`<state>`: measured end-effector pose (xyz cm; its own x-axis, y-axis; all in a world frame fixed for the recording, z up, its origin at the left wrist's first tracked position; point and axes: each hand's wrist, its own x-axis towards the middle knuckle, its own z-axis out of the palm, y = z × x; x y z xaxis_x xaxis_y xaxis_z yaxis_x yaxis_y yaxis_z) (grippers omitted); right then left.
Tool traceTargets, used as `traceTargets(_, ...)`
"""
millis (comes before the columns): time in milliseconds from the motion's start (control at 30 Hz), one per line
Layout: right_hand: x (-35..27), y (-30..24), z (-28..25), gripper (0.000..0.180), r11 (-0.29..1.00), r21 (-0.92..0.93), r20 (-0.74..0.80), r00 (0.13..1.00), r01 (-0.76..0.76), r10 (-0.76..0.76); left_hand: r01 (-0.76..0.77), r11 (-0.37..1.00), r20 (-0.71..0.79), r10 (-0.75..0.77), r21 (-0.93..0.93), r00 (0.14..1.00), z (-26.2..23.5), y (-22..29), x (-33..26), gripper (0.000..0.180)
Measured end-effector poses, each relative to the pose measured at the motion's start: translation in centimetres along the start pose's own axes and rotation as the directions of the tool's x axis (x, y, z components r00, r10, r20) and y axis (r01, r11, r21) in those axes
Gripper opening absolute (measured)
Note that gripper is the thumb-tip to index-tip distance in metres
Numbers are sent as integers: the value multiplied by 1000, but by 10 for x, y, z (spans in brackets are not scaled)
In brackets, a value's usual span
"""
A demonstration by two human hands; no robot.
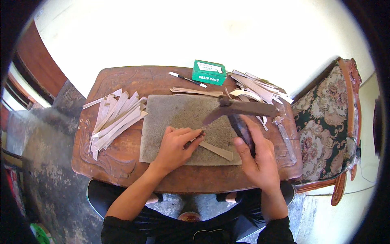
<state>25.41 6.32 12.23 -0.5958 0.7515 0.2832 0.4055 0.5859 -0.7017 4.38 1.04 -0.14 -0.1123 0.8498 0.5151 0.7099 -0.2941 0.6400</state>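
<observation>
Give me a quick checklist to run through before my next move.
1. Hammer gripped by its handle in the right hand: ok.
2. Wooden strip on the gray mat: ok.
3. Left hand clear of the hammer: cannot tell, they look close but depth is unclear.
4. Left fingertips' hold: cannot tell, mostly hidden.
5. Green box off the mat: ok, it stands behind it.

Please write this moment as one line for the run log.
Left hand: at one end of pale, flat, tapered strip | right hand: gripping dark T-shaped hammer | grey rectangular mat: under strip, on brown carved wooden table
</observation>
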Motion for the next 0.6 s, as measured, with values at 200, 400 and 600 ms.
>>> traceTargets(200,-3,25,13,42,996,87,-5,1000,-14,15,27,1000,22,-27,-1,999,-1,1,1,14)
traceTargets(400,-1,58,57,38,619,723,36,912,-306,409,101,993,24,-99,-63,995,1,1,3,14)
traceTargets(600,-3,77,80,37,596,749,18,909,-288,416,185,974,-10,-188,-134,982,1,0,1,13)
